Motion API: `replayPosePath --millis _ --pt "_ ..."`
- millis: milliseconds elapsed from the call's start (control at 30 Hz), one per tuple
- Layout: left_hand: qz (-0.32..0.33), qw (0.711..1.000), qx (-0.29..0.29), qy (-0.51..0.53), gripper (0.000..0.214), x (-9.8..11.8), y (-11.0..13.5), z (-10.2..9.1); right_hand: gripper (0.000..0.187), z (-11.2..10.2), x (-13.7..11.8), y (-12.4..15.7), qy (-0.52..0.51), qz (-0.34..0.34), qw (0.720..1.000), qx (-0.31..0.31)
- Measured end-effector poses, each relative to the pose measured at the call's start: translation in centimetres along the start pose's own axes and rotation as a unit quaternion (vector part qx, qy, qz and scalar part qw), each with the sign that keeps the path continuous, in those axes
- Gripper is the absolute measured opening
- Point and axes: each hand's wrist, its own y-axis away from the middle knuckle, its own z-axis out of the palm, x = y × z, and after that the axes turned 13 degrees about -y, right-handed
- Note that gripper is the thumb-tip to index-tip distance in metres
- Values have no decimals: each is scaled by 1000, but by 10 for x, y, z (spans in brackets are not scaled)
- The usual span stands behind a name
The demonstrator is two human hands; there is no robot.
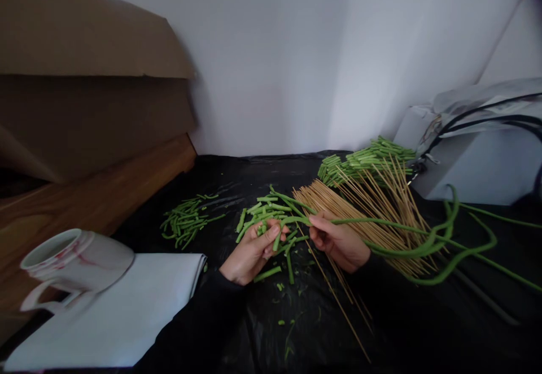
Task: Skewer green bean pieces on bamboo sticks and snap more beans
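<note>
Head view: left hand (252, 255) clenches cut beans (263, 227), right hand (339, 243) pinches a long bean (372, 222).

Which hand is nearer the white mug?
Left. The left hand sits right of the white mug; the right hand sits farther right, beyond the left.

Mug (76, 264) on probable paper sheet (105, 317), left of bean pile (186, 221); skewers (372, 221) right.

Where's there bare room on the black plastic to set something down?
Bare black plastic shows at the back, between the wall, the left bean pile and the stacked beans. Crowded around the left hand and right hand, where bamboo skewers, long green beans and cut beans overlap.
</note>
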Motion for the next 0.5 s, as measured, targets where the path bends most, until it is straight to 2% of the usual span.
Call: replayPosePath --millis 267,400,500 --pt "-11 999 -2 35 26 2 2 0 30 1 6 1 20 24 999 -37" --pt "26 997 -7 77 26 1 0 1 33 8 14 5 95 37 993 -58" --pt "39 992 18 115 23 1 -3 -1 33 12 20 8 115 44 990 -72"
